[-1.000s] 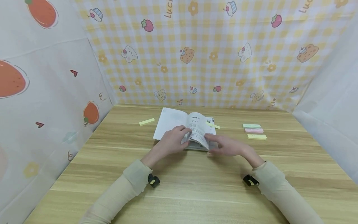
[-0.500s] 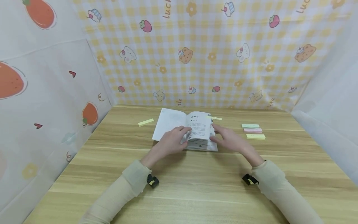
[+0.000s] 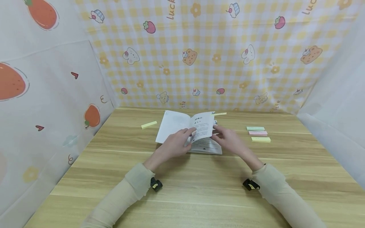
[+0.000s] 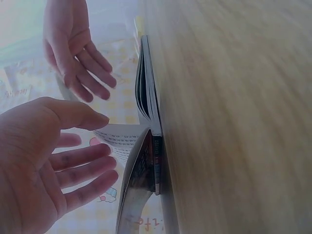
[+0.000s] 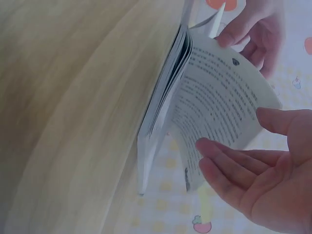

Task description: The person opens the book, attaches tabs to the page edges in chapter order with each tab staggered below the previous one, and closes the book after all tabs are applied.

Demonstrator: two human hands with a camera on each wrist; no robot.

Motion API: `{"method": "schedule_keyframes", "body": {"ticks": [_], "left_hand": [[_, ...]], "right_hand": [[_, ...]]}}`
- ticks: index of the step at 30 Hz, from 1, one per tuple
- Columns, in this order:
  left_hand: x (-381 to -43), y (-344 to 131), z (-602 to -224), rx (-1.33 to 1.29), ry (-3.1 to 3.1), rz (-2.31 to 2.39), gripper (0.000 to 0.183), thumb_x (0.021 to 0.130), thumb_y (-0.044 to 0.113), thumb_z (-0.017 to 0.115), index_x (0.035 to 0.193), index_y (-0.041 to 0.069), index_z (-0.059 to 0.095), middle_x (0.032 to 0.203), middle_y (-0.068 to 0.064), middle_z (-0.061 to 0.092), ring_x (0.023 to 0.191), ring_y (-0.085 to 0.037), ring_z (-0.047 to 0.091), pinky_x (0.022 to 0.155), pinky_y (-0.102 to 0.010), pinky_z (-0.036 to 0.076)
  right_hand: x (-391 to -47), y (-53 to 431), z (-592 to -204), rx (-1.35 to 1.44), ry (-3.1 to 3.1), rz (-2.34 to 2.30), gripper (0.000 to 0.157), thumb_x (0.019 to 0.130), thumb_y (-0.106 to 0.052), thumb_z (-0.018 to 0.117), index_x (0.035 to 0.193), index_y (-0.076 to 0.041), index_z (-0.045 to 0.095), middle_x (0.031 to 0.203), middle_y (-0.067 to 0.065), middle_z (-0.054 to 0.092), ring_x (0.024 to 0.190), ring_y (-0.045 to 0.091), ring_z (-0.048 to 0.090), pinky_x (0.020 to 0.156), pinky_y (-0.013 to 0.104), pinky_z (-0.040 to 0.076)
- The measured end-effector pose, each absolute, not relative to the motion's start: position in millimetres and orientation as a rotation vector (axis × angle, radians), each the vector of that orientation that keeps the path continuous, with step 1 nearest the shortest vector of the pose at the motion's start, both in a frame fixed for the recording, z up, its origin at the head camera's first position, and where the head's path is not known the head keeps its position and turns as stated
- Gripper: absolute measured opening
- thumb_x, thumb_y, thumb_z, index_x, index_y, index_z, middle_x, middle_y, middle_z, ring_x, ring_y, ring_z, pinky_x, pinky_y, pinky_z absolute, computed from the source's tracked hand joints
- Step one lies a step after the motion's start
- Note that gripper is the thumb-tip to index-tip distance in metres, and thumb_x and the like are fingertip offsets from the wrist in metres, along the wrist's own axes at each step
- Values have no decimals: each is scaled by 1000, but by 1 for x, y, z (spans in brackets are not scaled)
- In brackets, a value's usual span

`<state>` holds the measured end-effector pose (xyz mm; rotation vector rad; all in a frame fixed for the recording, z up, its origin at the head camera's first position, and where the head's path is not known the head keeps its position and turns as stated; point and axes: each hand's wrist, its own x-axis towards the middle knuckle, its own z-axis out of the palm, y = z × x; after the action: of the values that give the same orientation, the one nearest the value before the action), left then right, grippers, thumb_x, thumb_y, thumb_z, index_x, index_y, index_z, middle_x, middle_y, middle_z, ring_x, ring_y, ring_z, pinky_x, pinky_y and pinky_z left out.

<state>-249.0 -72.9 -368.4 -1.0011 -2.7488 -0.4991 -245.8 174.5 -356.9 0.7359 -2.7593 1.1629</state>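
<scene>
Open book (image 3: 173, 126) lies on the wood table (image 3: 194, 196), toward its far side, between the two hands. Left hand (image 3: 176, 142) comes in from the near left and sits over the middle of the book, across the gutter area: fingers loosely bent, thumb apart from them, fingertips at the inner part of a printed leaf (image 3: 203, 125); how firmly it presses, can't tell. Right hand (image 3: 229, 140) is at the book's right side, fingertips at the free edge of that same leaf, which stands raised and bowed off the pages below. Its fingers are fairly straight, with a visible gap to the thumb in the right wrist view; leaf is at the fingertips, not in the palm. Yellow tab (image 3: 220, 114) sticks out past the leaf's upper right corner, beyond the right hand. Blank left-hand page is left of the left hand's fingers. Loose yellow strip (image 3: 149, 124) on the table just left of the book. Well right of the book, past the right hand: green tabs (image 3: 255, 128), pink tabs (image 3: 258, 133), yellow tabs (image 3: 260, 139), in a near column, green farthest. Checked curtain (image 3: 176, 72) behind.
</scene>
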Motion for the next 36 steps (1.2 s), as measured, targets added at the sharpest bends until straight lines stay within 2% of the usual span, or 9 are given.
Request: {"method": "schedule_keyframes", "body": {"ticks": [5,12,23,27,31,36], "left_hand": [[-250,-72,-370,-1008,-2752,-514,62,92,16,71,148,13,45,118,-10,66,90,-20,61,69,-39,55],[-252,-73,-371,-1027,-2734,-532,66,92,15,72,151,12,41,119,-10,67,89,-20,62,70,-38,55],[-251,-73,-369,-1050,-2711,-600,75,91,11,73,155,13,35,120,-11,64,94,-23,64,69,-41,56],[-251,-76,-368,-1086,-2711,-610,77,91,11,73,156,11,32,122,-12,63,101,-24,65,76,-42,57],[-251,-80,-363,-1141,-2709,-673,77,92,2,70,157,9,30,126,-11,62,110,-27,64,86,-44,55],[-252,-82,-357,-1145,-2669,-704,71,95,-5,63,157,9,30,124,-8,64,107,-25,65,85,-41,55]], "right_hand": [[-246,167,-358,816,-2695,1218,49,101,-11,62,146,3,47,126,25,65,108,37,69,89,47,57],[-247,160,-360,881,-2655,1234,56,101,-10,63,151,0,41,131,24,62,111,36,67,91,47,56],[-253,143,-364,923,-2623,1181,68,95,-6,70,153,3,34,129,24,63,109,35,68,91,45,56],[-254,138,-365,919,-2620,1170,70,95,-6,71,153,1,34,128,23,64,108,34,69,90,44,57],[-253,134,-366,922,-2606,1163,71,93,-5,72,153,3,34,127,25,64,106,34,70,88,43,58],[-252,130,-366,935,-2597,1178,71,93,-3,71,152,6,32,126,29,63,106,38,69,89,45,57]]}}
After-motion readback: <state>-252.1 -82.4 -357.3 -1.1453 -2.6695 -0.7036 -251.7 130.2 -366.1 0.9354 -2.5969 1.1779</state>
